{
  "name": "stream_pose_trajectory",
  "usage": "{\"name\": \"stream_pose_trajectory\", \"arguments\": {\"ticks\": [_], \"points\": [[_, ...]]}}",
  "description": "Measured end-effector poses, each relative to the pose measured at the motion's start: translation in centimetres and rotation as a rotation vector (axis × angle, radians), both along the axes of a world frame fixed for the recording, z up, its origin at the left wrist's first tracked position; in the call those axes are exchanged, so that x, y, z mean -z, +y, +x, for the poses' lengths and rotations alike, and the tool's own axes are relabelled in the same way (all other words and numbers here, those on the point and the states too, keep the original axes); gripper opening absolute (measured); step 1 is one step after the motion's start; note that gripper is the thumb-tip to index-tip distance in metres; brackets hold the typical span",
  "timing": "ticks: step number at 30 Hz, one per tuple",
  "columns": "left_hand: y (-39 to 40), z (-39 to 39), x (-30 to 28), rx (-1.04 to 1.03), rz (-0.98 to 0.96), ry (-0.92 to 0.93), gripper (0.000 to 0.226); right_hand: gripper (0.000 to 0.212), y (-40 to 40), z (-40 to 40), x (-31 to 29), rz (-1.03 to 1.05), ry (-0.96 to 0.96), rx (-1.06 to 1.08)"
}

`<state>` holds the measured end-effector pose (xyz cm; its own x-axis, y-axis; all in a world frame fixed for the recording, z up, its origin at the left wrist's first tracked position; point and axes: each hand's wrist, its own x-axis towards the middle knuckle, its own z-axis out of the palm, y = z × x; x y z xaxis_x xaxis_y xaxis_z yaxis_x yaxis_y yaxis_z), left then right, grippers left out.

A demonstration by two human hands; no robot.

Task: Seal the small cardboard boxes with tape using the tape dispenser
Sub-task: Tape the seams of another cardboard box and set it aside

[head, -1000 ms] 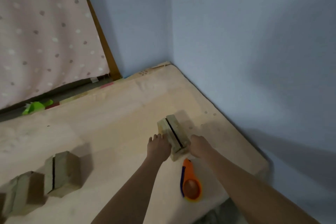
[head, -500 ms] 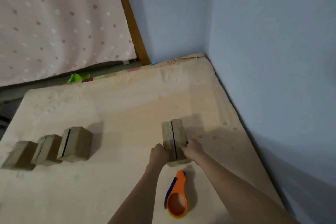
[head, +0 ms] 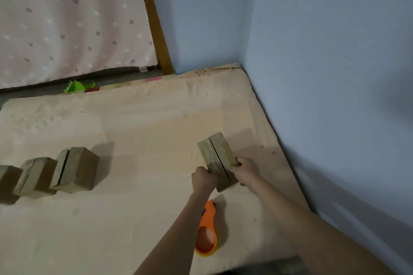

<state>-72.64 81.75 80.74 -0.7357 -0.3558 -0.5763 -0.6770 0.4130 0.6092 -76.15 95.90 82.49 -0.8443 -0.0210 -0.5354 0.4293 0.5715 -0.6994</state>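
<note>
Nearest us the orange tape dispenser (head: pixel 206 233) lies untouched on the mattress (head: pixel 134 219). Beyond it, our left hand (head: pixel 203 179) and right hand (head: pixel 245 168) each clamp the small cardboard box (head: pixel 218 159), flaps parted; releasing could let the seam spring wider.

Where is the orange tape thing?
The orange tape dispenser lies on the mattress, low in the head view, between the person's forearms, just nearer than the held box.
</note>
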Motion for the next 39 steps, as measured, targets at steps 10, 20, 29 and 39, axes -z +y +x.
{"name": "stream_pose_trajectory", "arguments": {"ticks": [10, 20, 29, 39], "points": [[7.1, 4.5, -0.8, 0.213, 0.038, -0.108, 0.015, 0.013, 8.7, 5.1, 0.8, 0.051, -0.146, 0.052], [9.0, 7.5, 1.2, 0.438, -0.122, -0.213, 0.027, 0.016, 11.4, 8.9, 3.3, 0.001, -0.242, 0.052], [6.3, 3.4, 1.1, 0.431, -0.237, -0.017, 0.073, 0.039, 11.8, 10.8, 3.7, -0.114, -0.168, 0.153], [6.4, 2.6, 3.0, 0.55, -0.256, 0.058, 0.066, 0.095, 11.2, 13.4, 4.1, -0.188, -0.22, 0.44]]}}
